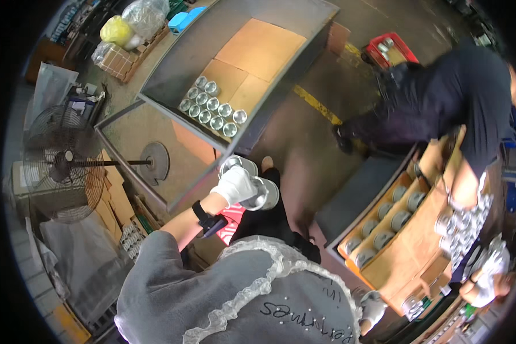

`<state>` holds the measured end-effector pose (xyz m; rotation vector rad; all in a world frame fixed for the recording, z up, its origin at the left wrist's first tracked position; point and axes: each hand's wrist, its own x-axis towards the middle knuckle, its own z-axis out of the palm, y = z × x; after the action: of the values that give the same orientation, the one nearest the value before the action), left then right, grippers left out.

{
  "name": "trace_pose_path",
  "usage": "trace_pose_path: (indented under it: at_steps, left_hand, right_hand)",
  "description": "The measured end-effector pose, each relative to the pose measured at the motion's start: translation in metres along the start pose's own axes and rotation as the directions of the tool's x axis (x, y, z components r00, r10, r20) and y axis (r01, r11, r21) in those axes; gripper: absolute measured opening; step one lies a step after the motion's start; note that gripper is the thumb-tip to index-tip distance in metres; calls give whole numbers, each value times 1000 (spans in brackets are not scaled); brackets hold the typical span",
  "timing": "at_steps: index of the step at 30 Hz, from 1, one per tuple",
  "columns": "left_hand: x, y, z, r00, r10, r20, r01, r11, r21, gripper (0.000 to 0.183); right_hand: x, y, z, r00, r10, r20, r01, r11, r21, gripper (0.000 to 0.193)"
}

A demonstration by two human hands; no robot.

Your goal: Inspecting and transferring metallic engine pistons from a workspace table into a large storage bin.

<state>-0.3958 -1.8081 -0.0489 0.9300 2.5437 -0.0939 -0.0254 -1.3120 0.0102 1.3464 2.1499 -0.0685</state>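
Observation:
My left hand (235, 187), in a white glove, is closed around silver metal cylinders, hollow and cup-shaped. One metal cylinder (264, 195) sticks out to the right of the glove; another (238, 165) shows beyond it. They are held in the air by the near corner of a grey metal bin (241, 150). Low at the right, beside my body, my right hand (374, 309) in a white glove looks closed. A greyish rounded shape lies against its fingers, too small and dim to name. Inside the bin, several similar cylinders (212, 104) stand in rows on cardboard.
To the right a co-worker bends over a second bin (350, 229) holding cylinders and cardboard dividers. Another person's gloved hands (490, 272) hold metal parts at far right. A standing fan (69, 157) is at left; a red crate (391, 50) sits on the floor behind.

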Motion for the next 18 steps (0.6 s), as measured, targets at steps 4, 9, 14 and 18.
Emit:
trace_pose_path:
  at_steps: [4,9,14,18]
  left_hand:
    - [29,-60,-33,957,-289,-19,265,899,-348,37]
    - [31,-115,-59,839,-543,34,461,675,-577,36]
    - [7,-155,-62,752,-656,58,539,562,-628,34]
    - [-12,-173,-59,634,-751,184,624,358,-694,34]
  right_hand:
    - [-70,-165,-64,987,19,161,-69,949,307,28]
    - [-46,-320,-78,894,-407,-187,447,831,330,19]
    - [-49,-512,-132,637,-666,-388,680,723,-123,25]
    - [-54,-637,-165,13,-912,-411,872,211,-441,21]
